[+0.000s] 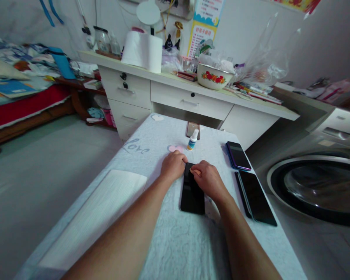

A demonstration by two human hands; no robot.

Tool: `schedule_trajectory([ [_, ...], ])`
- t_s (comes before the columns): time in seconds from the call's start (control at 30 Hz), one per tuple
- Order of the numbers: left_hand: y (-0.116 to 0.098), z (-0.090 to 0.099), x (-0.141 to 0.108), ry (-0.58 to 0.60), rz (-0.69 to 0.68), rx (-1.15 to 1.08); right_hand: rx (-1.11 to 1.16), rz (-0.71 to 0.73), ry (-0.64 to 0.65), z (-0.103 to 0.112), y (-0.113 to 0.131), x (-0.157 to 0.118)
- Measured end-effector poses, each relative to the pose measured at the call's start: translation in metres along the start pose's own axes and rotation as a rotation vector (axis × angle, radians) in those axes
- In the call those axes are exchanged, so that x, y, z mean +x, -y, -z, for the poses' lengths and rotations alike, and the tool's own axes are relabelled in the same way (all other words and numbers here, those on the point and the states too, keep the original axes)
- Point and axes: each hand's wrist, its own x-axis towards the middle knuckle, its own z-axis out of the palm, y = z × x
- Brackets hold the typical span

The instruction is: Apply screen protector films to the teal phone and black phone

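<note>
A black smartphone (192,194) lies flat, screen up, on the cloth-covered table in front of me. At its upper left corner my left hand (173,167) is closed, its fingers gripping the edge. My right hand (207,178) is over the upper right part of the screen with its fingers pinched together. A small tan-orange patch shows at those fingertips; I cannot tell whether it is a held thing or a finger. Just beyond my hands stands a small spray bottle (192,140) with a white top and a blue and yellow label.
Behind the bottle lies another phone (193,130). Along the right edge are a purple-rimmed phone (239,156) and larger dark devices (257,198). A pale flat board-like thing (105,206) lies left. A white desk (192,95) stands beyond, a washing machine (317,163) to the right.
</note>
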Motion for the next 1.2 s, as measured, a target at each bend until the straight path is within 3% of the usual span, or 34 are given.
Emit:
schedule_trajectory([
  [0.3, 0.003, -0.004, 0.001, -0.01, -0.009, -0.013, 0.13, 0.166, 0.027, -0.006, 0.01, -0.002],
  [0.57, 0.003, -0.002, 0.001, -0.006, -0.01, -0.013, -0.003, 0.042, -0.06, -0.012, 0.006, 0.005],
  [0.93, 0.001, -0.002, 0.0, -0.017, -0.015, -0.017, -0.06, -0.167, -0.155, -0.006, -0.022, 0.005],
  [1.2, 0.0, -0.001, 0.0, -0.011, 0.0, -0.016, -0.111, -0.245, -0.134, 0.004, -0.035, 0.002],
])
